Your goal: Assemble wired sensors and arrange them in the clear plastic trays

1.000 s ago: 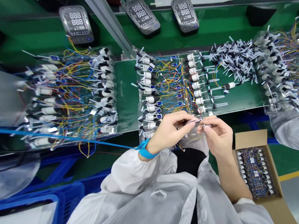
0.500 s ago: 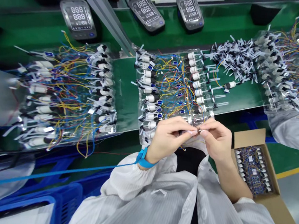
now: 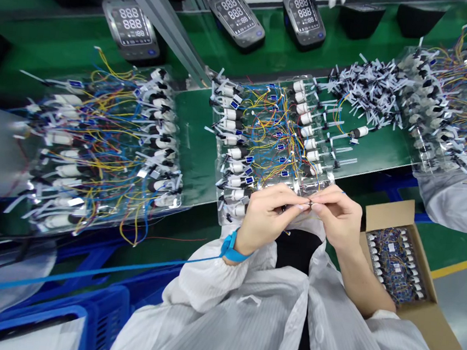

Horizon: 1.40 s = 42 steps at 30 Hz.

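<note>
- Bench (image 3: 198, 138): green surface, running across the view; a slanted metal post (image 3: 165, 25) rises at its far edge.
- Room: green shelf (image 3: 267, 40) behind; green floor with one yellow line (image 3: 462, 268) at right; blue crate (image 3: 110, 317) at lower left.
- Displays: three lit units on the shelf, namely left display (image 3: 132, 29), middle display (image 3: 237, 18) and right display (image 3: 304, 18) (all show the same row of eights, from where I stand).
- Trays: three clear, wire-filled units on the bench, namely left tray (image 3: 112, 147), middle tray (image 3: 267, 140) and right tray (image 3: 450, 113).
- Loose parts: one heap (image 3: 369, 92) of small black-and-white pieces, too many to count; one white cylinder (image 3: 359, 132) just beside it.
- Carton: one open carton (image 3: 436, 326), below bench level at right, packed with wired parts.
- Grip: left hand (image 3: 269, 214) and right hand (image 3: 335, 215) both pinch a small piece (image 3: 310, 203) between fingertips, mostly hidden.
- Piece location: before the torso, near the middle tray's near end.
- Wrist: one blue strap (image 3: 234, 248), left side, with cord.
</note>
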### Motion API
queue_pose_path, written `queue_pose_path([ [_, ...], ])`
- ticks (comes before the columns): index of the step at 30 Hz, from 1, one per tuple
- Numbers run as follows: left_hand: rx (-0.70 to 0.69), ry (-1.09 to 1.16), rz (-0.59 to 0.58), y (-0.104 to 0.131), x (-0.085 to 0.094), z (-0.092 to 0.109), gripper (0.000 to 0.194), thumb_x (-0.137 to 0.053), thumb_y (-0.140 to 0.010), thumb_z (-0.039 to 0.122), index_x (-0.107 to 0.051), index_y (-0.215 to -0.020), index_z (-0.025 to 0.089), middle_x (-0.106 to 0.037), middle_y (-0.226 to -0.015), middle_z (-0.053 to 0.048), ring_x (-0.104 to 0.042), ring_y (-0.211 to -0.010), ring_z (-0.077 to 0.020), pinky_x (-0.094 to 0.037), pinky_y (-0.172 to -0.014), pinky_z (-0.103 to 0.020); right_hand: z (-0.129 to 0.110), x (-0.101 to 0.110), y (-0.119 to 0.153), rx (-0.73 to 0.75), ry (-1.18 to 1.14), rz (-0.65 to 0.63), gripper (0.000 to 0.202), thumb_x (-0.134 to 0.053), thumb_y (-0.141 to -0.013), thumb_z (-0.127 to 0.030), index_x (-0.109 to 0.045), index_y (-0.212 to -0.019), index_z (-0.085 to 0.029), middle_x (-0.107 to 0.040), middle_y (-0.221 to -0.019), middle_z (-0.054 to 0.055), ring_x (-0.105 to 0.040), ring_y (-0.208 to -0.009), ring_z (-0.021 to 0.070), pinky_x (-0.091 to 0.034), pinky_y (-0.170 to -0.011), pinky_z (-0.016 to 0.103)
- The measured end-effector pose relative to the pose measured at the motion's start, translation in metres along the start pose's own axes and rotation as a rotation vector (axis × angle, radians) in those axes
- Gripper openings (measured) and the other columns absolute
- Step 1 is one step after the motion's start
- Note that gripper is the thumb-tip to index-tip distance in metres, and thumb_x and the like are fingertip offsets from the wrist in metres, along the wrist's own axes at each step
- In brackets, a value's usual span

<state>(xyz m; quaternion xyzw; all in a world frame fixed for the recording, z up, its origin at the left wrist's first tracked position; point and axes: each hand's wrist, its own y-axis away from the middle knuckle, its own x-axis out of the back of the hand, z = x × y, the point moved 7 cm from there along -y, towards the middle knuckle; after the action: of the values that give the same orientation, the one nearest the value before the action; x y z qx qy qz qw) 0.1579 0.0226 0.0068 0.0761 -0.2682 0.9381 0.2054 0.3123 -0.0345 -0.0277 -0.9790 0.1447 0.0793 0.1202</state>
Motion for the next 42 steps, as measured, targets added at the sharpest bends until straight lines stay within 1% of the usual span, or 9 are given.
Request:
queue_pose_path([
  [2, 0.0, -0.022, 0.013, 0.002, -0.003, -0.001, 0.009, -0.08, -0.091, 0.012, -0.083, -0.093, 0.02, -0.079, -0.081, -0.003, -0.071, -0.071, -0.0115, -0.056, -0.065, -0.022, -0.003, 0.004, 0.001, 0.046, 0.09, 0.023, 0.011, -0.083, -0.089, -0.02, -0.083, -0.096, -0.029, -0.077, -0.091, 0.004, -0.074, -0.09, 0.0191, -0.064, -0.083, 0.036],
  [5, -0.016, -0.036, -0.011, 0.003, -0.006, 0.0, 0.011, -0.078, -0.092, 0.011, -0.083, -0.095, 0.02, -0.079, -0.081, -0.003, -0.071, -0.072, -0.0118, -0.056, -0.065, -0.022, -0.003, 0.009, 0.002, 0.05, 0.155, 0.006, 0.012, -0.084, -0.088, -0.02, -0.084, -0.096, -0.029, -0.078, -0.091, 0.004, -0.073, -0.091, 0.0195, -0.063, -0.084, 0.037],
  [10, 0.025, -0.014, -0.053, 0.001, -0.006, 0.001, 0.005, -0.081, -0.091, 0.018, -0.084, -0.094, 0.02, -0.08, -0.083, -0.004, -0.072, -0.069, -0.0123, -0.056, -0.062, -0.023, 0.0, 0.01, 0.004, -0.044, 0.022, -0.082, 0.013, -0.082, -0.089, -0.019, -0.084, -0.099, -0.027, -0.076, -0.097, 0.005, -0.072, -0.079, 0.0161, -0.063, -0.067, 0.032],
  [14, 0.067, 0.004, -0.014, 0.001, -0.003, 0.002, 0.002, -0.083, -0.089, 0.018, -0.083, -0.09, 0.02, -0.081, -0.082, -0.005, -0.073, -0.07, -0.0133, -0.055, -0.06, -0.023, -0.008, 0.009, 0.006, -0.031, -0.048, -0.036, 0.016, -0.079, -0.091, -0.015, -0.082, -0.102, -0.026, -0.074, -0.099, 0.004, -0.073, -0.071, 0.0143, -0.066, -0.064, 0.031],
  [19, -0.023, 0.04, -0.002, 0.003, -0.005, 0.006, 0.006, -0.081, -0.091, 0.016, -0.083, -0.094, 0.021, -0.08, -0.08, -0.003, -0.072, -0.07, -0.0123, -0.054, -0.059, -0.022, -0.014, 0.008, 0.009, 0.028, -0.061, -0.038, 0.018, -0.079, -0.09, -0.011, -0.081, -0.101, -0.025, -0.075, -0.097, 0.004, -0.074, -0.071, 0.015, -0.066, -0.062, 0.031],
  [23, -0.077, 0.083, -0.03, 0.003, -0.009, 0.008, 0.008, -0.079, -0.093, 0.014, -0.082, -0.097, 0.02, -0.08, -0.081, -0.003, -0.073, -0.072, -0.0121, -0.057, -0.066, -0.023, -0.012, 0.013, 0.012, -0.005, -0.032, -0.046, 0.014, -0.079, -0.091, -0.014, -0.081, -0.098, -0.026, -0.075, -0.097, 0.004, -0.074, -0.07, 0.0152, -0.066, -0.062, 0.032],
  [30, -0.001, 0.034, -0.07, 0.001, -0.009, 0.004, 0.005, -0.08, -0.092, 0.017, -0.083, -0.094, 0.02, -0.082, -0.084, -0.005, -0.075, -0.073, -0.0139, -0.059, -0.064, -0.024, -0.015, 0.016, 0.014, -0.019, 0.079, -0.01, 0.004, -0.081, -0.09, -0.022, -0.08, -0.093, -0.024, -0.076, -0.096, 0.006, -0.075, -0.073, 0.0164, -0.068, -0.064, 0.033],
  [37, -0.015, 0.048, -0.01, 0.006, -0.011, 0.009, 0.009, -0.08, -0.091, 0.012, -0.083, -0.091, 0.02, -0.083, -0.085, -0.004, -0.076, -0.073, -0.0141, -0.06, -0.065, -0.023, -0.016, 0.014, 0.015, 0.022, 0.005, -0.028, 0.014, -0.078, -0.091, -0.013, -0.08, -0.097, -0.026, -0.075, -0.097, 0.004, -0.074, -0.071, 0.0147, -0.067, -0.063, 0.032],
  [42, 0.062, 0.112, -0.005, 0.008, -0.015, 0.0, 0.008, -0.079, -0.091, 0.013, -0.084, -0.09, 0.02, -0.083, -0.086, -0.006, -0.077, -0.074, -0.0152, -0.062, -0.068, -0.025, -0.007, 0.014, 0.019, -0.032, 0.019, 0.041, 0.002, -0.08, -0.091, -0.023, -0.078, -0.092, -0.023, -0.075, -0.095, 0.005, -0.075, -0.072, 0.0165, -0.068, -0.067, 0.035],
])
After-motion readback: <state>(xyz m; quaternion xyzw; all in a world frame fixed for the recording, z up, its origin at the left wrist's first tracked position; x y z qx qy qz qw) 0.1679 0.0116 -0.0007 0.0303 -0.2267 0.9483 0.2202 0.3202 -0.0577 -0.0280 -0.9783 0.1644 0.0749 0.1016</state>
